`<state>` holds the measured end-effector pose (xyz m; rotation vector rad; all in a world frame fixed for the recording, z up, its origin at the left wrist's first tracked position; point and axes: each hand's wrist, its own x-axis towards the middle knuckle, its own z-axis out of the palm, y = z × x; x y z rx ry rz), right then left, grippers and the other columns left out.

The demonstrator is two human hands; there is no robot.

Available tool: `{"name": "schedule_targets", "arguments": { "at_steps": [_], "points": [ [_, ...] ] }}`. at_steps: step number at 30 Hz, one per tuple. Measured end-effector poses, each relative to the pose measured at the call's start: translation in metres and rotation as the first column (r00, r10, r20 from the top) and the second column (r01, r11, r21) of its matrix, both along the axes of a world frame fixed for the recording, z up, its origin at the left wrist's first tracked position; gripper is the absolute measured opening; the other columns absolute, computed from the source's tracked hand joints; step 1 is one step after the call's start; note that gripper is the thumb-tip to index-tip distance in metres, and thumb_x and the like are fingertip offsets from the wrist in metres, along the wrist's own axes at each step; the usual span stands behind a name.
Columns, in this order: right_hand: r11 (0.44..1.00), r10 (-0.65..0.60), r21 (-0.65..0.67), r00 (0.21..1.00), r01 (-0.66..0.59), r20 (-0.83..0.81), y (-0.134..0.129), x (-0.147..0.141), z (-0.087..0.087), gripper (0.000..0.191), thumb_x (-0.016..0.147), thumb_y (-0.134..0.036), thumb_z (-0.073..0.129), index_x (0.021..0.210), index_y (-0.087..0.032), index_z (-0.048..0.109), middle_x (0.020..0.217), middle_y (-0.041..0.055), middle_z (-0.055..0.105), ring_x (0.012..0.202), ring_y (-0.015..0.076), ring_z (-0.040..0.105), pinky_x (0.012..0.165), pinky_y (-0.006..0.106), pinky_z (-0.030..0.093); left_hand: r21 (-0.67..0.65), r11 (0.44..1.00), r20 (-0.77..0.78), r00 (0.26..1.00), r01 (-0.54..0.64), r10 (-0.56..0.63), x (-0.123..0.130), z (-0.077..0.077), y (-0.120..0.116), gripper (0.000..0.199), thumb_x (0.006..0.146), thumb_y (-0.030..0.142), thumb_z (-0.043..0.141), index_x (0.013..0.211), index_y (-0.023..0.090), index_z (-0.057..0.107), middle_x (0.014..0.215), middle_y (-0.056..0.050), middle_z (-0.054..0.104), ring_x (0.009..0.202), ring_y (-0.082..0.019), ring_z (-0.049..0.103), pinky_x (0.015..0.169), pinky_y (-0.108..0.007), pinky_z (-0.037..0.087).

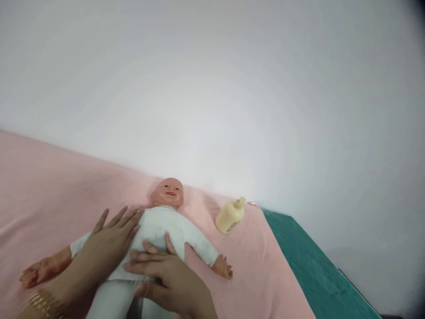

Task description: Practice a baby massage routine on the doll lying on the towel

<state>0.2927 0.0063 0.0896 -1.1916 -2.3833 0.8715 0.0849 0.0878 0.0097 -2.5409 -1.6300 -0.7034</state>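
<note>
White wall [212, 88], pink sheet [76, 181], green covering [312, 257] beside it, white-clothed baby doll [162, 226] face-up on the pink before me, my left hand [116, 232] open along its chest, my right hand [166, 268] spread over its belly, yellow pump bottle [228, 218] near its arm, gold bracelet [44, 304] on my left wrist.

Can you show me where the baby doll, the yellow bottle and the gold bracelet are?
Baby doll [162, 223]: head camera view, on its chest, over the white top.
Yellow bottle [229, 217]: head camera view, on the middle of its body.
Gold bracelet [44, 303]: head camera view, on its visible bands.
</note>
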Motion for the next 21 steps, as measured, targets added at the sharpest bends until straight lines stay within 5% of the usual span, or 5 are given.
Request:
{"name": "schedule_targets", "arguments": {
  "at_steps": [4, 9, 15, 21],
  "points": [
    [0.996, -0.088, -0.011, 0.996, 0.088, -0.007, 0.014, 0.006, -0.006, 0.047, 0.102, -0.051, 0.045, 0.148, -0.042, 0.045, 0.16, -0.0067, 0.037, 0.153, 0.0194, 0.024, 0.127, 0.049, -0.002, 0.026, 1.0, 0.028, 1.0, 0.013, -0.013, 0.0, -0.005, 0.0, 0.056, 0.097, 0.031, 0.025, 0.128, 0.023, 0.071, 0.139, -0.012, 0.063, 0.136, -0.041, 0.05, 0.113, -0.071, 0.026],
    [0.965, -0.259, -0.014, 0.96, 0.261, 0.108, 0.024, 0.015, -0.012, 0.06, 0.103, -0.061, 0.031, 0.157, -0.033, 0.031, 0.167, -0.0017, 0.014, 0.156, 0.026, 0.003, 0.122, 0.064, -0.001, 0.028, 1.0, 0.006, 1.0, -0.002, 0.002, 0.001, -0.007, 0.002, 0.058, 0.098, 0.036, 0.024, 0.134, 0.019, 0.067, 0.141, -0.012, 0.061, 0.136, -0.041, 0.05, 0.112, -0.07, 0.029],
    [0.848, -0.519, 0.007, 0.827, 0.53, 0.218, 0.028, 0.017, -0.02, 0.069, 0.102, -0.061, 0.031, 0.16, -0.023, 0.025, 0.166, 0.0042, 0.017, 0.156, 0.0315, 0.007, 0.122, 0.065, -0.002, 0.08, 0.997, 0.011, 1.0, 0.009, -0.01, -0.001, -0.013, 0.003, 0.055, 0.098, 0.036, 0.026, 0.13, 0.023, 0.07, 0.139, -0.01, 0.063, 0.134, -0.041, 0.052, 0.11, -0.07, 0.03],
    [0.824, -0.558, 0.013, 0.807, 0.567, 0.193, 0.027, 0.016, -0.022, 0.066, 0.103, -0.056, 0.035, 0.158, -0.021, 0.028, 0.165, 0.0047, 0.022, 0.156, 0.0321, 0.012, 0.122, 0.066, -0.003, 0.219, 0.975, -0.032, 0.999, 0.02, -0.013, -0.002, -0.021, 0.007, 0.059, 0.1, 0.035, 0.021, 0.128, 0.017, 0.071, 0.134, -0.011, 0.066, 0.127, -0.041, 0.058, 0.104, -0.07, 0.037]
  ]
}}
